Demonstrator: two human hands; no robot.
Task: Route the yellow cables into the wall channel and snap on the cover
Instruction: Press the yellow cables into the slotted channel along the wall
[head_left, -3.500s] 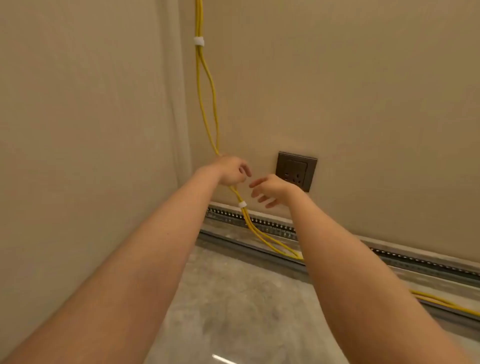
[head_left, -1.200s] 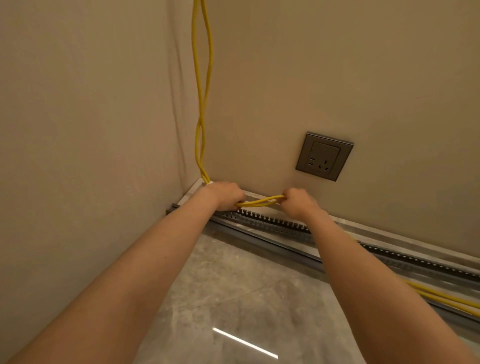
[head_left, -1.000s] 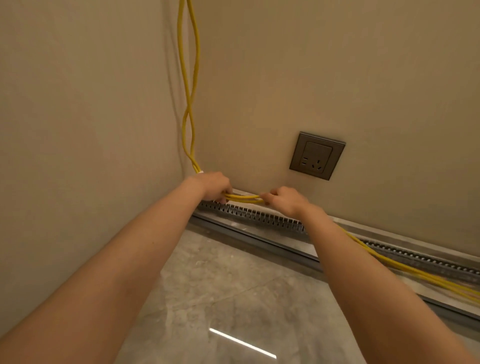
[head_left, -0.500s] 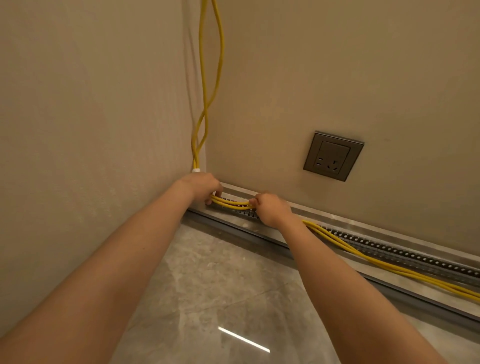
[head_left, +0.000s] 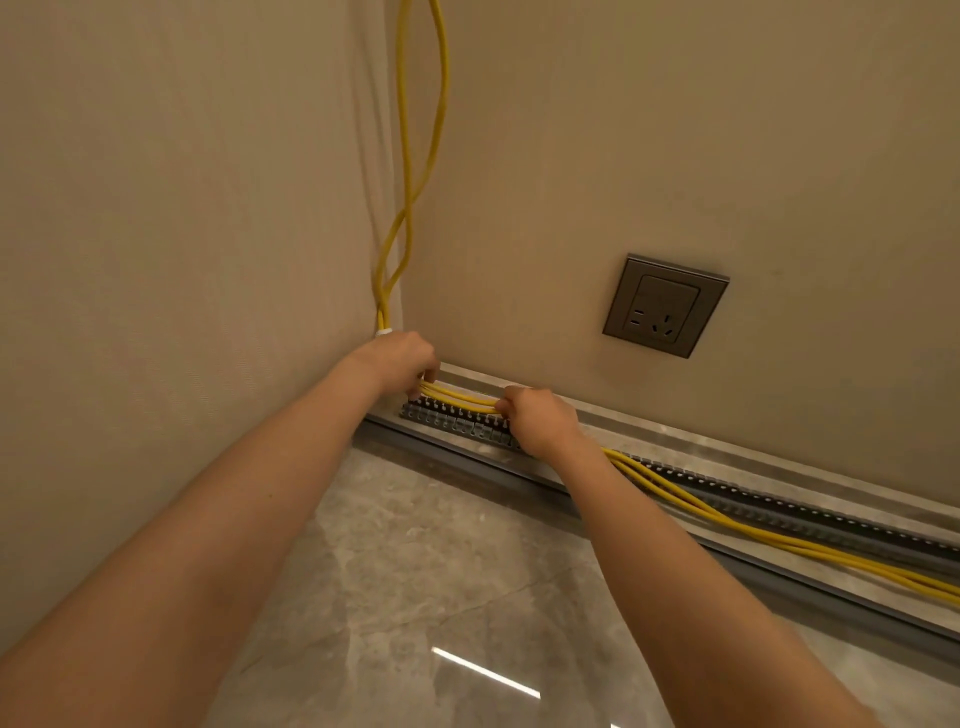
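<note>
While gripped by left hand (head_left: 402, 358) and right hand (head_left: 540, 423), yellow cables (head_left: 460, 401) over wall channel (head_left: 452, 420)

A home room corner: papered walls (head_left: 182, 208), wall socket (head_left: 665, 305), marble floor (head_left: 441, 571).

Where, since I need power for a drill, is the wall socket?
In the head view, the wall socket is on the far wall, right of centre, above the wall channel and up-right of the right hand.
</note>
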